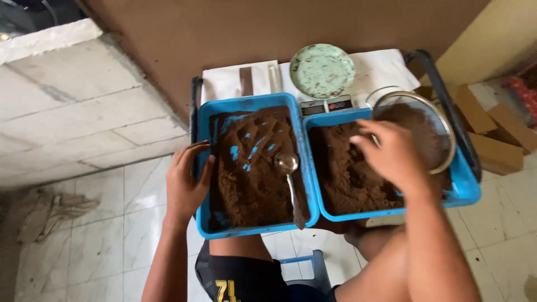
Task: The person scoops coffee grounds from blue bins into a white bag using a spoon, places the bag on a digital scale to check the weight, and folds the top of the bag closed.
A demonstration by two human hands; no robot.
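Trays side by side on my lap. My left hand is gripping the outer rim of the left blue tray, thumb hooked over the edge. Brown powder is filling it, with a metal spoon lying on top. My right hand is reaching into the right blue tray, fingers loosely spread over its powder, holding nothing, just beside the round metal sieve. Green-panned scale is sitting behind the trays.
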